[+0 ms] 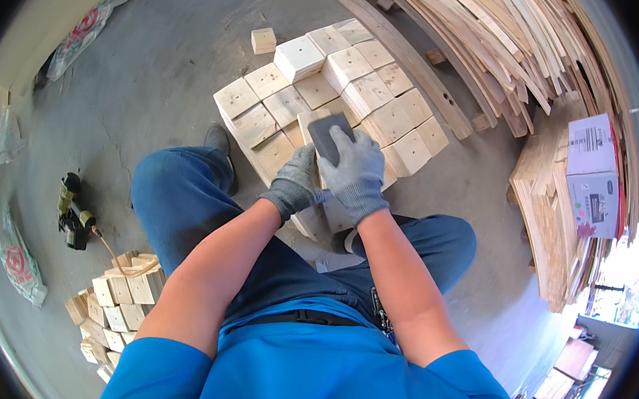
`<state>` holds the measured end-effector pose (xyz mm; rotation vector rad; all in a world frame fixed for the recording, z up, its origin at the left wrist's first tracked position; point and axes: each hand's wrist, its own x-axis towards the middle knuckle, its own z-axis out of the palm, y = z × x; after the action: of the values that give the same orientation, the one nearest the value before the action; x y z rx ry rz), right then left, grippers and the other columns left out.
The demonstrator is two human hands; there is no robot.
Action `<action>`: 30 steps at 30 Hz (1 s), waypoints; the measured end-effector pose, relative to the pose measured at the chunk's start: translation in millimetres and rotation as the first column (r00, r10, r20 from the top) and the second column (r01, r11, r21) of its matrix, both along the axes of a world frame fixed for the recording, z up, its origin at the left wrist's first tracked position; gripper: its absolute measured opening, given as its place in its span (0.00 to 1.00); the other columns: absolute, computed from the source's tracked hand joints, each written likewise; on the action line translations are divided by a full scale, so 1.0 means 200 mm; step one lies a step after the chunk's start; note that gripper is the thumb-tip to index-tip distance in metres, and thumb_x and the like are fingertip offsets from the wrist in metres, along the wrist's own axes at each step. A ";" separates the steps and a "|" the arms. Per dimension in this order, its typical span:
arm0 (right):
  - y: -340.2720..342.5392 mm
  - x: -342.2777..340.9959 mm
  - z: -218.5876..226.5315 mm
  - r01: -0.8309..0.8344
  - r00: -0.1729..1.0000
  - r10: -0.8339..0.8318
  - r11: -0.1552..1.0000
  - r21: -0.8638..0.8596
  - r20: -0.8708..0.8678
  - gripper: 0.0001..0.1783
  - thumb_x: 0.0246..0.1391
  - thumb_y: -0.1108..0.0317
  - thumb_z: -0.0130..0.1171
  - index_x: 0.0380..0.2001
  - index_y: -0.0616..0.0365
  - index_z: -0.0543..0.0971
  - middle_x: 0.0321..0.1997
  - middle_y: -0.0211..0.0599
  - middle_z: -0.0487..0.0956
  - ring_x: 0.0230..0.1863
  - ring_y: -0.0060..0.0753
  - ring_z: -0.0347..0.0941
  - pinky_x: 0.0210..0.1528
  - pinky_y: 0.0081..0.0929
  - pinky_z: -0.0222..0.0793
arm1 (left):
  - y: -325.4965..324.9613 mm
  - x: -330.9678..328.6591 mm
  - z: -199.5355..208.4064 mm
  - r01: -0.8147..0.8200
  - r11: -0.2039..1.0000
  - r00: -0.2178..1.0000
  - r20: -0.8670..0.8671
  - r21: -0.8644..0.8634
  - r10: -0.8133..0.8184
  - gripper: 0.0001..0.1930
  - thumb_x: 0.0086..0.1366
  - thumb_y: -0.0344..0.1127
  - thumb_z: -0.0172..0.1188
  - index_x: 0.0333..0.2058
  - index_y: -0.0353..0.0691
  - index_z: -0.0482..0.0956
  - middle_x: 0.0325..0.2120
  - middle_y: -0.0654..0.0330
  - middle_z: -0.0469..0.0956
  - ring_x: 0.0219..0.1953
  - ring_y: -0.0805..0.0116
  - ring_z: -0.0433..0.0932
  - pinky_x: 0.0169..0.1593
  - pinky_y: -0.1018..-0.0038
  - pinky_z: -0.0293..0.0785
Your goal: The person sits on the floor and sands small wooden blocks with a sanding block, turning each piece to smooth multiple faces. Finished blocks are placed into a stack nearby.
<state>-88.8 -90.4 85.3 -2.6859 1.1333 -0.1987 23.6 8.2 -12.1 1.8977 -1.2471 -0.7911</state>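
We hold a dark grey rectangular pad [321,136] over the near part of a cluster of wooden blocks [280,106]; it lies against a pale wooden block [314,115], whose far edge shows just beyond it. Our right hand [355,173], in a grey knitted glove, has its grip clamped on the pad, fingers spread over its top face. Our left hand [295,180], gloved too, is just beside it, against the left side of the same block; its fingertips are hidden, so we cannot tell whether that grip is closed on the wood.

The cluster stands in close rows on the grey concrete floor [167,69], some blocks higher than their neighbours, many with a small dark mark in the top face. One loose block [263,41] lies apart, just beyond the far side. Our knees, in blue trousers [184,195], are bent to either side of the near end, below a bright blue shirt [289,382].

To our left we see a green and black power tool [73,211] with a hose [109,250] running to a second stack of blocks [115,318], and a printed plastic bag [22,260]. To our right lie a long plank [398,51], a heap of boards [501,28] and a carton [593,170].
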 end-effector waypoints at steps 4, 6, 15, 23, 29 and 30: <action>-0.03 0.04 0.03 0.011 1.000 -0.011 1.000 0.000 0.027 0.40 0.53 0.52 0.76 0.68 0.47 0.79 0.62 0.58 0.77 0.59 0.63 0.77 0.63 0.54 0.73 | 0.01 0.00 -0.01 -0.039 0.999 0.999 -0.015 0.032 0.040 0.59 0.48 0.59 0.83 0.73 0.38 0.62 0.67 0.36 0.68 0.70 0.39 0.70 0.73 0.56 0.69; -0.02 -0.04 0.01 -0.034 0.998 0.034 0.999 -0.010 0.048 0.39 0.53 0.52 0.76 0.69 0.46 0.78 0.63 0.58 0.76 0.60 0.64 0.76 0.64 0.55 0.73 | -0.01 -0.02 -0.01 -0.029 0.999 1.000 0.003 0.035 0.029 0.60 0.47 0.56 0.86 0.73 0.40 0.62 0.66 0.40 0.70 0.69 0.40 0.73 0.71 0.56 0.71; 0.27 -0.46 0.00 -0.177 0.982 0.179 0.984 -0.030 0.068 0.40 0.51 0.55 0.77 0.68 0.49 0.79 0.66 0.59 0.74 0.63 0.66 0.72 0.65 0.57 0.70 | 0.03 0.00 -0.07 -0.013 0.999 1.000 -0.005 -0.030 0.013 0.57 0.47 0.49 0.85 0.71 0.38 0.61 0.64 0.38 0.70 0.68 0.38 0.72 0.72 0.56 0.71; 0.03 -0.17 -0.04 -0.074 0.992 0.078 0.997 -0.036 0.102 0.37 0.51 0.52 0.77 0.66 0.41 0.81 0.61 0.56 0.76 0.59 0.63 0.76 0.61 0.54 0.75 | 0.02 -0.01 -0.01 -0.024 0.998 0.997 0.077 0.059 0.019 0.59 0.48 0.52 0.86 0.73 0.41 0.61 0.65 0.41 0.71 0.67 0.41 0.74 0.70 0.58 0.72; -0.15 -0.02 -0.05 -0.004 0.997 0.006 0.999 -0.036 0.072 0.37 0.54 0.49 0.76 0.67 0.42 0.81 0.57 0.57 0.78 0.56 0.61 0.78 0.59 0.52 0.77 | 0.00 -0.01 0.01 -0.037 0.999 0.999 0.003 0.037 0.037 0.60 0.47 0.53 0.86 0.74 0.40 0.60 0.66 0.42 0.71 0.69 0.42 0.73 0.72 0.57 0.71; -0.14 -0.05 -0.04 -0.009 0.997 0.011 1.000 -0.026 0.072 0.38 0.54 0.49 0.76 0.67 0.42 0.80 0.58 0.57 0.78 0.57 0.61 0.78 0.60 0.53 0.76 | -0.01 -0.02 0.01 -0.042 0.998 0.999 0.000 0.037 0.042 0.60 0.47 0.53 0.86 0.74 0.40 0.61 0.66 0.42 0.71 0.69 0.42 0.73 0.72 0.57 0.70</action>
<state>-97.9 -117.8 77.4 -2.6830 1.1037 -0.3082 19.7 7.1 -9.6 1.9461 -1.1963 -0.7979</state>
